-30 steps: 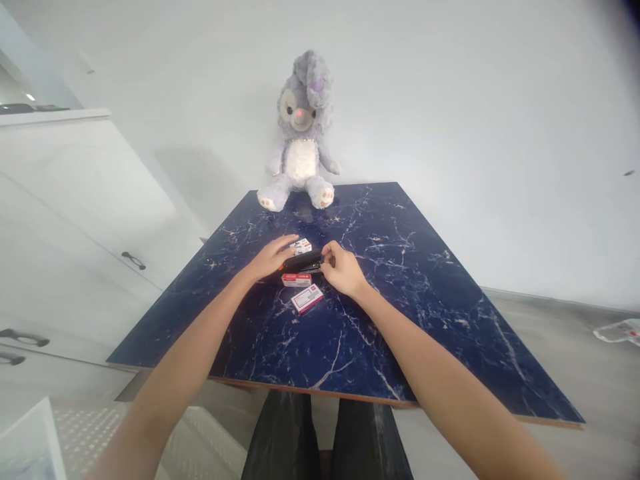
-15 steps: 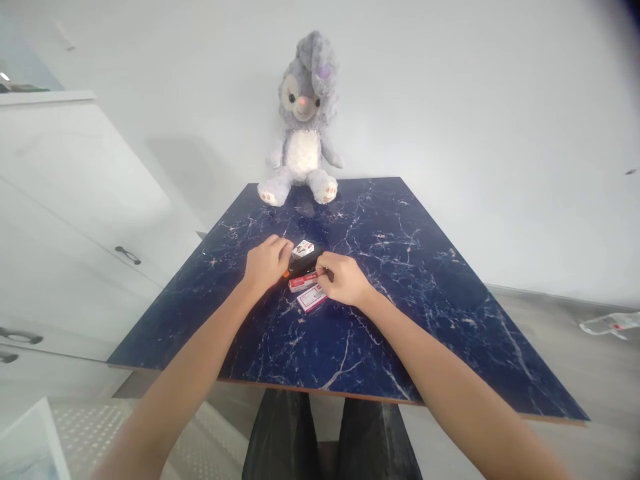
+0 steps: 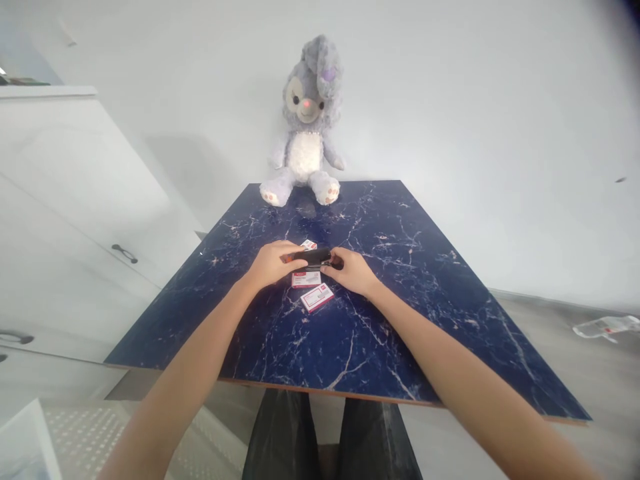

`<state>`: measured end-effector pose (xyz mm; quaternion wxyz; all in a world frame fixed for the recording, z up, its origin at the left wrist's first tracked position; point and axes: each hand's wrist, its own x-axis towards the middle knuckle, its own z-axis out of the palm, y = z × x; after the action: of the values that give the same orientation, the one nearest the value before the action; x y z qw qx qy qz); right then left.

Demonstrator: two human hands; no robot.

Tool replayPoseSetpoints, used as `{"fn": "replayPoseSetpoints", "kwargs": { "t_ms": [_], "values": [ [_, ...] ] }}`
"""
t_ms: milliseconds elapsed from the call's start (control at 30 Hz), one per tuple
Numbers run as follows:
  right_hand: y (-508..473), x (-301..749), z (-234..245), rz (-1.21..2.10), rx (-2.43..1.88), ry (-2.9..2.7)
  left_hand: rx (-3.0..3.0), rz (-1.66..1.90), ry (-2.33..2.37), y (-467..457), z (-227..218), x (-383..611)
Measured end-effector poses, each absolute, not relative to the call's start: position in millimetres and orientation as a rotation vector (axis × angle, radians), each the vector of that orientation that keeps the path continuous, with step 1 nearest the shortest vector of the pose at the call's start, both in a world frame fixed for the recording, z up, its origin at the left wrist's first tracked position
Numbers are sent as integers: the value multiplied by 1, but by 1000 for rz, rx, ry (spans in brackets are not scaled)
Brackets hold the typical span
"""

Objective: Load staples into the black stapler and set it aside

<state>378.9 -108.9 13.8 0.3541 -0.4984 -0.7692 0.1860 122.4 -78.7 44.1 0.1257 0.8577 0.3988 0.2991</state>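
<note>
A black stapler (image 3: 314, 257) with an orange bit at its left end is held level between my hands. My left hand (image 3: 273, 262) grips the left end, thumb in front and fingers behind. At the other end, my right hand (image 3: 354, 270) pinches it between thumb and fingers. Just below the stapler lies a small red-and-white box (image 3: 306, 279), partly covered by it. Nearer to me a second red-and-white box (image 3: 317, 297) rests at a slant. Behind the stapler, a third small white box (image 3: 309, 245) shows only in part.
A grey-and-white plush rabbit (image 3: 306, 153) sits at the far edge of the dark blue marbled table (image 3: 425, 320), against the wall. A white cabinet (image 3: 75, 200) stands on the left. On the floor at right lies a clear plastic item (image 3: 607, 326).
My hands have lifted the stapler off the boxes and turned it level. My left hand has closed round its left end. The two nearer boxes now lie more exposed and slightly shifted.
</note>
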Motion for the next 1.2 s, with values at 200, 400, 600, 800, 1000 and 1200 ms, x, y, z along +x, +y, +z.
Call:
{"fn": "replayPoseSetpoints", "kwargs": {
  "t_ms": [200,400,600,800,1000,1200],
  "values": [
    [-110,391,17,523,-1262,-1994,2213,788,1130,-66,43,105],
    [-109,393,15,550,-1256,-2006,1952,716,1269,-56,35,106],
    [-111,390,15,438,-1268,-2060,2004,669,1199,-54,42,107],
    [-112,399,22,510,-1291,-1975,1964,655,1150,-57,43,107],
    [-108,441,42,277,-1404,-2060,1978,679,1159,-60,43,107],
    [-135,410,49,-44,-1180,-2018,2020,714,1171,-59,37,109]
  ]
}}
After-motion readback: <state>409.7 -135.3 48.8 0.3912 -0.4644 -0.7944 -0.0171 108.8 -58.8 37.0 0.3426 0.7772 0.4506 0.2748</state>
